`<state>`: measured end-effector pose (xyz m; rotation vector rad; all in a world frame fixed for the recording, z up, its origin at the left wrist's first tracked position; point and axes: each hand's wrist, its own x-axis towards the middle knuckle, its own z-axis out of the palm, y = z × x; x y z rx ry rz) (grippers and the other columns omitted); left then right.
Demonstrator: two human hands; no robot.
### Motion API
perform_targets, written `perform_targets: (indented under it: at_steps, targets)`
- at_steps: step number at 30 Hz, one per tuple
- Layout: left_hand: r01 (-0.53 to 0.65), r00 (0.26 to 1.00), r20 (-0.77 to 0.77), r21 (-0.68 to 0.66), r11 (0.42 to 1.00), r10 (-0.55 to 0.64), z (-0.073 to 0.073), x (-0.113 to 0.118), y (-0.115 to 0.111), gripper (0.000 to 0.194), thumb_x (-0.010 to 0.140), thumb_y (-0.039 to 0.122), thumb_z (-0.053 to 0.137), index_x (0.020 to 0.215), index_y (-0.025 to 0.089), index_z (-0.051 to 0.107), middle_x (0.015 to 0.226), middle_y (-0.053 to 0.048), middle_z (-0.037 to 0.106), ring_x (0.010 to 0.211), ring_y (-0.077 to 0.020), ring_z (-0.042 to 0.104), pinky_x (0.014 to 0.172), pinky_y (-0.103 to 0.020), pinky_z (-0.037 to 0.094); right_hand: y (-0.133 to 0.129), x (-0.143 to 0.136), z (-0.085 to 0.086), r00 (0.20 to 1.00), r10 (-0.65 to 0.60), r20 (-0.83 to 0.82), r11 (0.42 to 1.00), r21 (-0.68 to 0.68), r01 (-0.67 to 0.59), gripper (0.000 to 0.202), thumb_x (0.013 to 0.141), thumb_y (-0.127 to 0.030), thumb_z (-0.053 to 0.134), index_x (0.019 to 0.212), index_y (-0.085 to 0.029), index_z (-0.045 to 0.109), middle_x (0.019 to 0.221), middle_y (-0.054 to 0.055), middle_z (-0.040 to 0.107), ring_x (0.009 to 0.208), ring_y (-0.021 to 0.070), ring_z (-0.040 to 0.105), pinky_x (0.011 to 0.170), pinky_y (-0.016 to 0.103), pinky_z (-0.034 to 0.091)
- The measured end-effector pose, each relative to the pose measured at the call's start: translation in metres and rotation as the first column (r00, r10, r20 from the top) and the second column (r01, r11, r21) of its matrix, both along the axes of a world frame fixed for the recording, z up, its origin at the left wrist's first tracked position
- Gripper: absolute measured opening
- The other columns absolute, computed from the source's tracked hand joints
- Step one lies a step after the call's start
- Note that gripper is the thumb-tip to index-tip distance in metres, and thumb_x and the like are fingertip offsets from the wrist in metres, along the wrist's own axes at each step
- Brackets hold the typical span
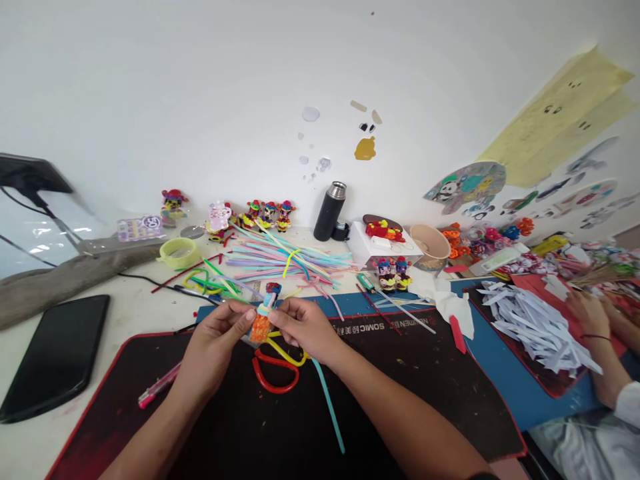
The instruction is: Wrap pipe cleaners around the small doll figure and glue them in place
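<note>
Between my two hands is a small pipe-cleaner doll (261,327) with an orange lower part, a light blue and pale yellow middle and a dark red top. My left hand (220,340) pinches it from the left, thumb at its waist. My right hand (306,328) is closed at its right side, and a light blue pipe cleaner (329,407) trails down from beneath that hand; whether the fingers hold its end is hidden. Below the doll lie scissors with a red handle loop (277,388) and a yellow inner edge (287,350), on the black mat (390,400).
Behind the mat lies a heap of pastel pipe cleaners (295,259). Finished dolls (270,215) stand by the wall, near a black thermos (327,213). A green tape roll (179,253) and black tablet (55,357) are left. At right, another person's hands (590,317) work beside paper strips (537,327).
</note>
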<state>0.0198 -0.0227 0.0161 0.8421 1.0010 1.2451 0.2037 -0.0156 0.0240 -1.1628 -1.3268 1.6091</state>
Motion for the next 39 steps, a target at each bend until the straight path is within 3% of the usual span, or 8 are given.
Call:
perform_targets:
  at_steps: [19, 26, 32, 39]
  targets:
    - [0.088, 0.996, 0.008, -0.015, 0.996, -0.088, -0.003, -0.002, -0.002, 0.038, 0.077, 0.052, 0.089, 0.096, 0.021, 0.079, 0.09, -0.005, 0.079, 0.081, -0.0197, 0.069, 0.078, -0.027, 0.053, -0.001, -0.003, 0.003, 0.998, -0.047, -0.038, 0.999, -0.012, 0.047, 0.059, 0.076, -0.075, 0.078, 0.075, -0.021, 0.054, 0.055, -0.007, 0.056, 0.043, 0.0071, 0.038, 0.045, 0.024, 0.028]
    - [0.21, 0.977, -0.037, -0.013, 0.978, -0.21, -0.004, -0.002, 0.0, 0.042, 0.067, 0.038, 0.098, 0.099, 0.023, 0.075, 0.099, -0.005, 0.081, 0.094, -0.0241, 0.072, 0.088, -0.033, 0.055, -0.001, -0.002, -0.005, 0.996, -0.075, -0.044, 0.997, -0.01, 0.074, 0.059, 0.075, -0.074, 0.08, 0.076, -0.022, 0.053, 0.054, -0.008, 0.053, 0.043, 0.0071, 0.036, 0.044, 0.024, 0.026]
    - [0.136, 0.989, -0.048, -0.012, 0.991, -0.137, -0.01, -0.001, 0.002, 0.035, 0.072, 0.04, 0.095, 0.097, 0.023, 0.077, 0.095, -0.004, 0.079, 0.091, -0.0214, 0.071, 0.082, -0.029, 0.054, -0.003, -0.003, -0.005, 0.998, -0.064, -0.023, 0.998, -0.022, 0.064, 0.058, 0.075, -0.073, 0.08, 0.078, -0.022, 0.053, 0.05, -0.01, 0.048, 0.043, 0.0075, 0.037, 0.044, 0.024, 0.026]
    - [0.057, 0.998, -0.018, -0.042, 0.998, -0.058, -0.01, -0.001, 0.004, 0.04, 0.069, 0.043, 0.096, 0.098, 0.022, 0.079, 0.093, -0.004, 0.079, 0.083, -0.0188, 0.067, 0.075, -0.026, 0.051, -0.003, -0.007, -0.002, 0.999, -0.036, -0.03, 0.999, 0.006, 0.036, 0.052, 0.081, -0.069, 0.078, 0.08, -0.021, 0.058, 0.051, -0.01, 0.047, 0.043, 0.0076, 0.036, 0.045, 0.024, 0.027]
